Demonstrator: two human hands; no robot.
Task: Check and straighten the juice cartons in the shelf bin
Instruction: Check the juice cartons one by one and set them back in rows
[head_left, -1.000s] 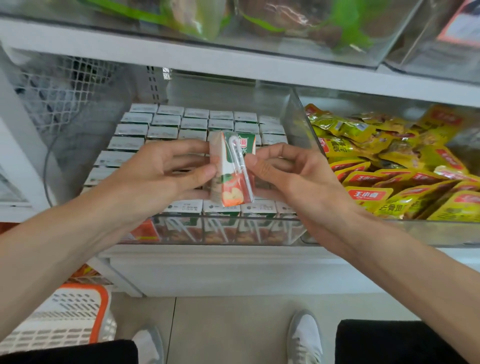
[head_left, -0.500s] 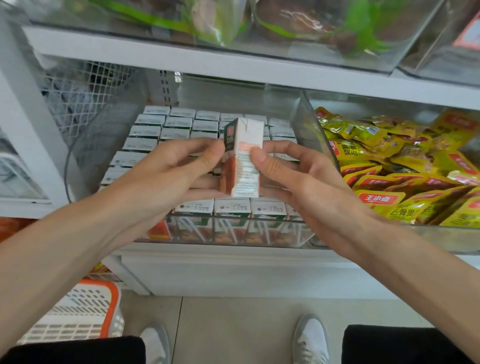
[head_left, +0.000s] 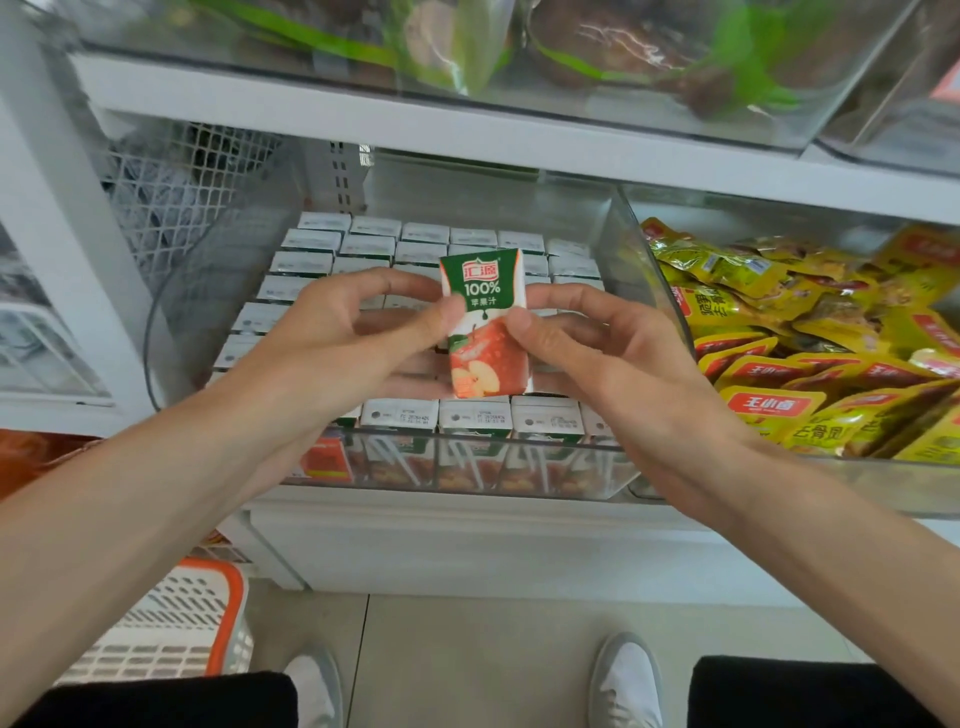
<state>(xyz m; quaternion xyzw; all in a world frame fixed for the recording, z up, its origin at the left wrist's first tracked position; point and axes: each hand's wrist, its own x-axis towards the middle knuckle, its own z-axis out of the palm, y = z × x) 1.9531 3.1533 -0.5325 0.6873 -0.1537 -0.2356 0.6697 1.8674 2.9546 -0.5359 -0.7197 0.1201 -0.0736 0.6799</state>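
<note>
A person's left hand (head_left: 358, 338) and right hand (head_left: 613, 353) pinch one juice carton (head_left: 485, 325) by its side edges, upright and label-forward, above the front rows in the clear shelf bin (head_left: 641, 249). Packed cartons (head_left: 415, 249) fill the bin to its right wall, beyond which lie yellow snack packets (head_left: 810, 332).

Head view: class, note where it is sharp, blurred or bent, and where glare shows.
In the head view the juice carton is sharp, its print legible; the bin's clear front wall carries pale reflections over the cartons behind; the bags on the top shelf look soft; the white shelf edge slants and bows slightly, a wide-angle effect; light is even, without hard shadows.
</note>
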